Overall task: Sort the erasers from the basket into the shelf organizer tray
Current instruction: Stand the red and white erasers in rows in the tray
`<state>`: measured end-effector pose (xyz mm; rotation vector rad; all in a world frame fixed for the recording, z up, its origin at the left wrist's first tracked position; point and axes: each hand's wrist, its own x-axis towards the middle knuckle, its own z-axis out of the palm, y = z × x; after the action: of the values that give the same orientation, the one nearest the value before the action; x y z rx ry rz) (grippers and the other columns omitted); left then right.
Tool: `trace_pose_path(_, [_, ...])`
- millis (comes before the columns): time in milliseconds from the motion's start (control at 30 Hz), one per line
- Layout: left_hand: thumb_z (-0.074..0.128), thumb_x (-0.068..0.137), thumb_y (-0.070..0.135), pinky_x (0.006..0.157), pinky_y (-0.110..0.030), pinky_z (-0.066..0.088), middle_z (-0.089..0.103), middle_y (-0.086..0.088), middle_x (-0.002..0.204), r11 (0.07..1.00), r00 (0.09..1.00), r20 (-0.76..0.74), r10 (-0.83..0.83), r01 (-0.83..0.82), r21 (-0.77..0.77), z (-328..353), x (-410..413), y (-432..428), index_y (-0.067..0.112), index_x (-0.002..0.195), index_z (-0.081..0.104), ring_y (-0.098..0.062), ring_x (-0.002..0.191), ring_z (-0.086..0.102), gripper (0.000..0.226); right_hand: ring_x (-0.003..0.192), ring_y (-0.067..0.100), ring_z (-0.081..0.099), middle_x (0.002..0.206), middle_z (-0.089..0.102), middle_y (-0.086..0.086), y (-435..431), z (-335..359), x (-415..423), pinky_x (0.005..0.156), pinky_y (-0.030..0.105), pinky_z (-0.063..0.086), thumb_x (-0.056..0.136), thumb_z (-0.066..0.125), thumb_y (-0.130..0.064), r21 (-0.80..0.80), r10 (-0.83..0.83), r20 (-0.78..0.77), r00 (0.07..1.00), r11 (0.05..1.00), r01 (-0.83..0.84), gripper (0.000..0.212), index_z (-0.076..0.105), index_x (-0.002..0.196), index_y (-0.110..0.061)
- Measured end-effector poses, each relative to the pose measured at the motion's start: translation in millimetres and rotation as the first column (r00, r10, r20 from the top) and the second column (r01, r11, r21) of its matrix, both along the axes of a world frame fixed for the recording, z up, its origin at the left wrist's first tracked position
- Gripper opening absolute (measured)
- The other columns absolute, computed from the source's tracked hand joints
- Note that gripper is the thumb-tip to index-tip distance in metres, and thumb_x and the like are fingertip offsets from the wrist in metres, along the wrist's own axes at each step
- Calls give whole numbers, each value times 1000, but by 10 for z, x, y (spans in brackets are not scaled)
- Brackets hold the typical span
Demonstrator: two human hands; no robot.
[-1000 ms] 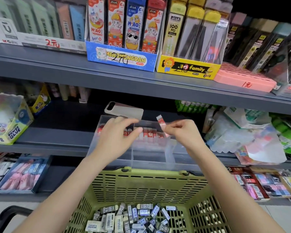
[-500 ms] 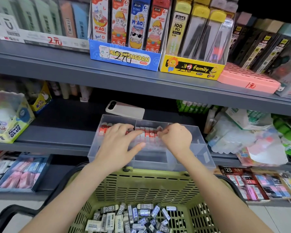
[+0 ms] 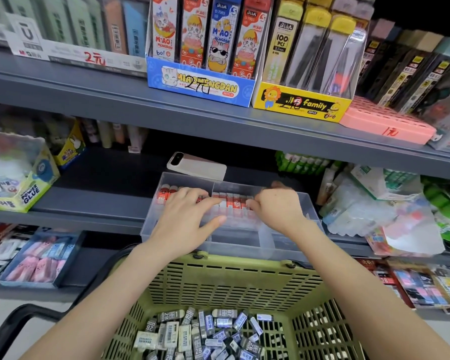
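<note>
A person's two hands reach into a clear organizer tray on a grey shop shelf. The left hand lies flat-fingered over a row of red-and-white erasers. The right hand curls at the row's right end, its grip hidden. Below, a green basket holds loose wrapped erasers.

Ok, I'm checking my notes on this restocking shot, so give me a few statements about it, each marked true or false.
1. The left hand and the right hand are both over the clear tray. True.
2. The green basket is empty. False: it holds a heap of wrapped erasers.
3. A row of red-and-white erasers stands along the back of the tray. True.
4. The phone lies inside the tray. False: it lies on the shelf behind the tray.
</note>
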<state>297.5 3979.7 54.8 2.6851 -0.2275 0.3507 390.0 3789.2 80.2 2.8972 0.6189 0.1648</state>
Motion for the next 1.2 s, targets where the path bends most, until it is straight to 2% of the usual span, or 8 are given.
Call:
trace_pose_path(167, [49,92,47,102,-37,30,54,-1,128,1000,1000,20,-5,5,-11,15,-17,4,25,129,57,-21,121,42,43,79,31,54,78,70,6,-190,-73,-267,68,35,41,91,56,-34,318,165,211,963,920,-228,28,76,84,-15])
trace_pose_path(300, [50,92,43,98,-40,35,61,-5,118,999,994,107,-17,21,-37,70,-135,40,16,118,66,-26,114,50,40,76,27,55,81,67,1,-262,-146,-652,64,35,40,90,56,-31,499,192,405,894,773,-392,26,74,86,-13])
trace_pose_path(400, [48,91,37,92,-34,38,67,-5,104,998,965,261,-18,35,-60,64,-348,108,11,102,72,-24,102,57,38,76,25,56,87,64,6,-285,-350,-1011,66,36,44,91,54,-30,560,297,380,876,680,-473,27,71,85,-10])
trace_pose_path(567, [54,89,21,75,-30,40,66,-7,82,995,938,347,19,15,-95,-89,-834,173,4,86,73,-25,79,58,26,79,21,57,96,63,13,-345,-714,-1379,70,31,46,87,60,-23,577,342,317,885,671,-465,21,70,83,-5])
trace_pose_path(700, [53,90,23,75,-32,41,67,-8,82,997,960,279,17,4,-77,-159,-1111,242,4,88,74,-27,78,59,28,78,22,61,82,68,5,-275,-1148,-1740,70,33,49,85,67,-25,603,542,-45,839,684,-410,19,72,83,-7])
trace_pose_path(833, [53,90,24,77,-31,40,68,-8,85,987,974,210,80,-48,-156,-151,-1261,251,4,88,73,-26,82,59,28,100,21,56,106,68,6,-4,-1604,-2147,89,37,46,86,64,-32,526,670,-452,589,734,-430,34,67,111,-10])
trace_pose_path(967, [58,90,20,80,-32,41,68,-8,88,982,983,159,90,-60,-180,-185,-1320,230,4,91,73,-26,87,60,22,113,21,48,119,63,4,298,-1918,-2386,102,37,30,82,66,-40,412,712,-544,444,687,-599,43,63,117,-14])
trace_pose_path(1200, [57,90,20,82,-29,38,69,-6,93,979,990,118,82,-58,-195,-218,-1296,238,7,96,73,-24,92,58,21,117,25,34,133,44,7,205,-2083,-2526,94,38,29,80,61,-54,287,697,-571,433,664,-691,53,59,124,-25])
